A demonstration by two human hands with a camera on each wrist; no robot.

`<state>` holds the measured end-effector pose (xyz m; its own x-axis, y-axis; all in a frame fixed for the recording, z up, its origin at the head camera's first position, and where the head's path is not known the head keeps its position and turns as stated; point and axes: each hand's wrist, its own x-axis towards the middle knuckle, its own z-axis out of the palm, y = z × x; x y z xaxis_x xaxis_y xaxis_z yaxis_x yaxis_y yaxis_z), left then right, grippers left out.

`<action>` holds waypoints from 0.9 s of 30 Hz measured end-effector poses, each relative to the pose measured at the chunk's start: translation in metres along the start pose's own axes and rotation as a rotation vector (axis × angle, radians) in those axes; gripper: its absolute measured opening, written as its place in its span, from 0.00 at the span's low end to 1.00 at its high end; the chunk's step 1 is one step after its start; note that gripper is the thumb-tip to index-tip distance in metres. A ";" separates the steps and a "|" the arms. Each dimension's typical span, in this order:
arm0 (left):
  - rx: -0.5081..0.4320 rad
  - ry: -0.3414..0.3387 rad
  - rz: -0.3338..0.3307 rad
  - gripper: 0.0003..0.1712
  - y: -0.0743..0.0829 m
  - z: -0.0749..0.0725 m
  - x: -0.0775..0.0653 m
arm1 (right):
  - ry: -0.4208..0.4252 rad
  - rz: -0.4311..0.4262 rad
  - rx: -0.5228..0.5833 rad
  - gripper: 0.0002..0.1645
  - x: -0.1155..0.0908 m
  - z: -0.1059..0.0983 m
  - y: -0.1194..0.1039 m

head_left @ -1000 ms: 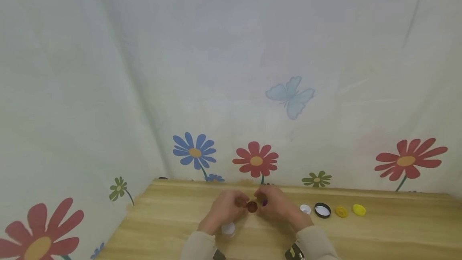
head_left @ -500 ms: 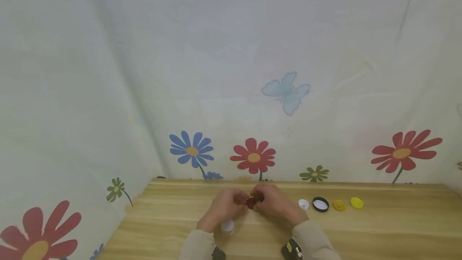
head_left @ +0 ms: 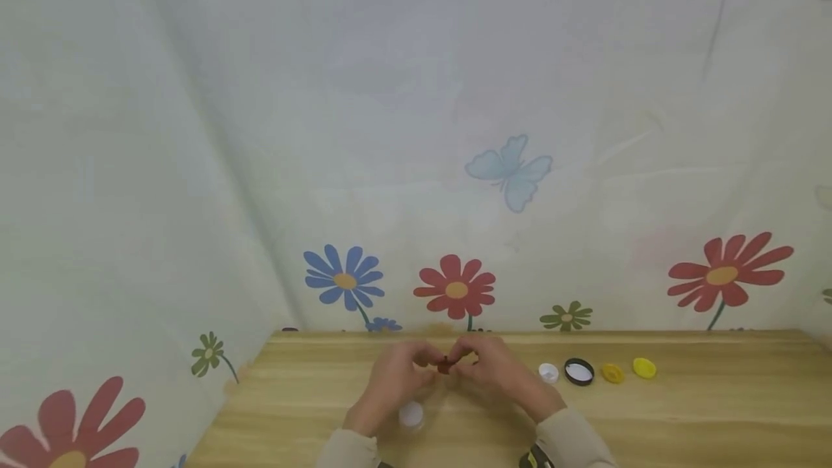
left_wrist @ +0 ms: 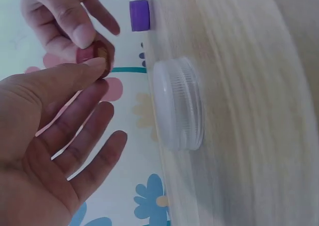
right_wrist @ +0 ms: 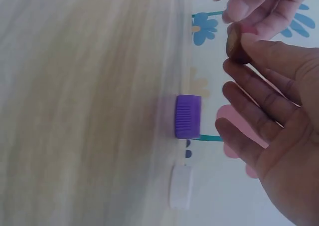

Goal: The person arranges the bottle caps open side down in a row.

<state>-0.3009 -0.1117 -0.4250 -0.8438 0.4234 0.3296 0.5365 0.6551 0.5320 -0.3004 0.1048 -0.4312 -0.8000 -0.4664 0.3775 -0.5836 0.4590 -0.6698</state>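
Observation:
In the head view, my left hand and right hand meet over the table, both pinching a small reddish-brown cap. The left wrist view shows my left thumb and forefinger on the cap, the other fingers spread loosely. My right thumb lies across its side in the right wrist view, where its round brown face shows. A ribbed purple bottle cap stands on the table near the right hand. Close to my left wrist is a clear and white ribbed round container.
To the right of the hands, a white cap, a black-rimmed lid, an orange-yellow cap and a yellow cap lie in a row on the wooden table. A flower-printed cloth hangs behind.
The reddish-brown cap has turned from showing its round face to a narrower, edge-on look, and has shifted slightly left. The right hand has drawn closer to the left. The caps in the row stay put.

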 end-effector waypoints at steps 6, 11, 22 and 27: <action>0.005 0.064 0.048 0.12 0.000 -0.002 -0.006 | 0.019 -0.014 -0.005 0.06 -0.005 -0.003 -0.008; -0.073 0.053 0.064 0.09 0.003 -0.004 -0.010 | 0.024 -0.010 0.020 0.09 -0.013 -0.004 -0.011; -0.142 -0.007 0.122 0.07 0.006 -0.002 -0.012 | 0.019 0.032 0.059 0.05 -0.025 -0.005 -0.015; -0.175 -0.027 0.147 0.07 0.005 -0.002 -0.013 | 0.012 0.048 0.077 0.04 -0.028 -0.004 -0.016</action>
<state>-0.2877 -0.1151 -0.4249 -0.7547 0.5244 0.3943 0.6421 0.4671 0.6079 -0.2690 0.1139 -0.4286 -0.8285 -0.4359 0.3517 -0.5330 0.4210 -0.7340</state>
